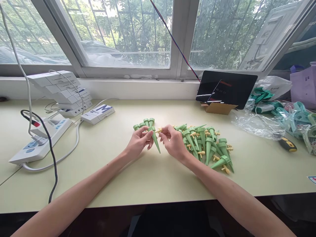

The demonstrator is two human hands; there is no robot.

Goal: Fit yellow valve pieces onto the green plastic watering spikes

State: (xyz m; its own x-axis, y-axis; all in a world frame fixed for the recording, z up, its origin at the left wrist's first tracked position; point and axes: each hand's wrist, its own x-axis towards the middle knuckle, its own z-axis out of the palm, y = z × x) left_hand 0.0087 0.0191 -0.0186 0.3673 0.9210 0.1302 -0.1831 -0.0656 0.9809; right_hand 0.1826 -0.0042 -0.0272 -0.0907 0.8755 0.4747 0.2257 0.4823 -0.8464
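Between my hands is a green plant watering spike (155,140), its pointed end slanting down to the right. My left hand (140,141) is closed around its upper part near the ribbed cap. With thumb and fingertips, my right hand (172,142) pinches at the small yellow valve (158,130) sticking out from the spike's side; the fingers partly cover it. Behind my left hand are several more green spikes (146,121), their lower ends hidden. To the right of my right hand lies a heap of green spikes with yellow valves (208,141).
At the left are a power strip (39,141) with cables, stacked white boxes (66,92) and a single box (98,114). A tablet (227,89) leans on a cardboard stand (219,108) at the back. Clear plastic wrap (259,124) and teal clips (297,118) lie at the right.
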